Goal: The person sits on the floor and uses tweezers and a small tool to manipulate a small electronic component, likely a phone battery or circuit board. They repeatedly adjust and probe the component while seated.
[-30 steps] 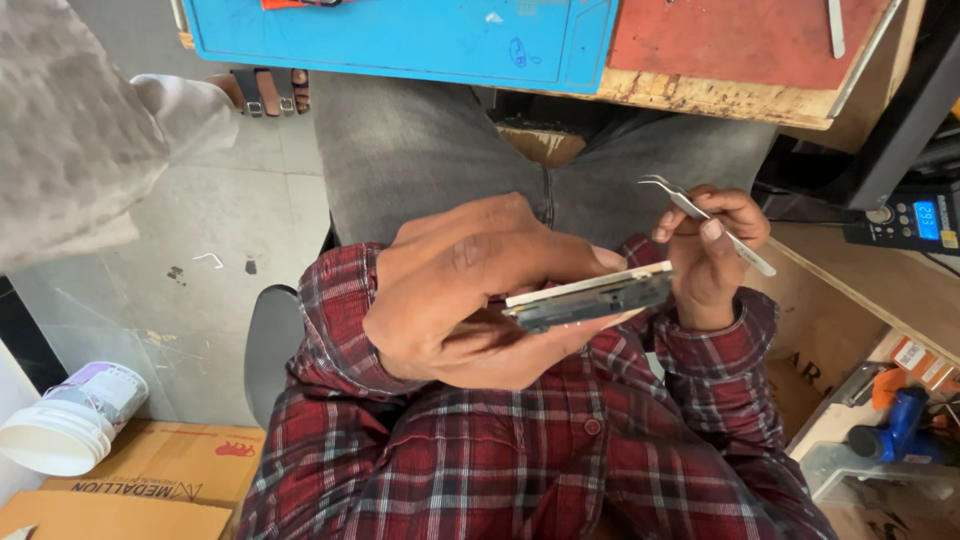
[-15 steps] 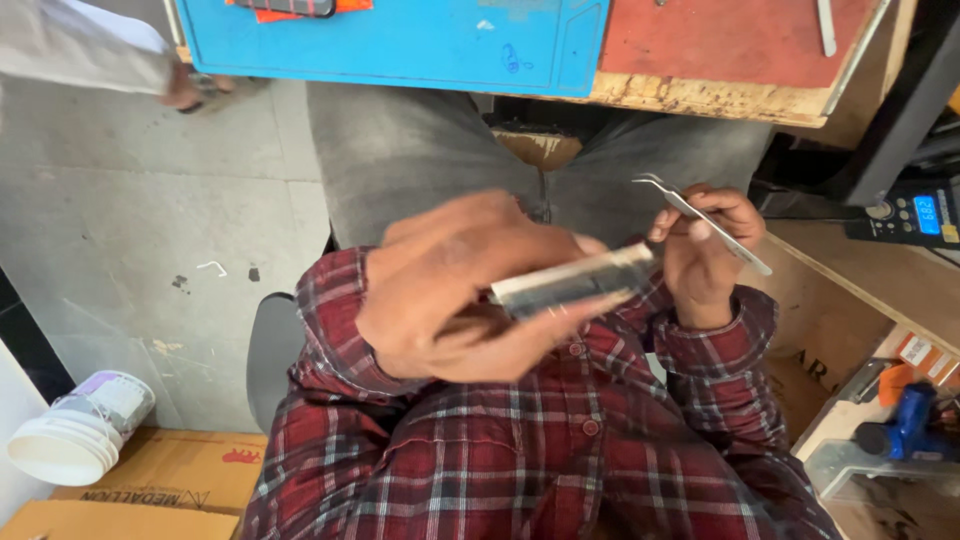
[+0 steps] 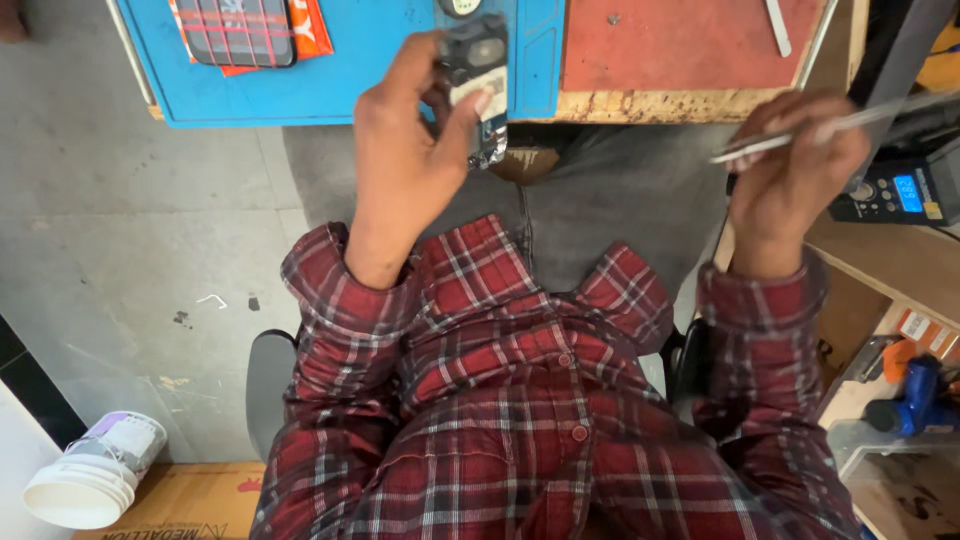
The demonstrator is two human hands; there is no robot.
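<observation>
Item: dismantled phone [image 3: 478, 85], dark back with camera module uppermost, clamped in your left hand [image 3: 405, 160] over the near edge of the blue work mat [image 3: 330, 70]. Item: metal tweezers [image 3: 800, 135], pinched shut in your right hand [image 3: 790, 180], held well apart from the phone, tips pointing inward. Item: white plastic tub [image 3: 90, 475], lying on its side on the floor at your lower left; its contents cannot be seen. Item: a second phone [image 3: 235, 30] lying flat on the mat.
</observation>
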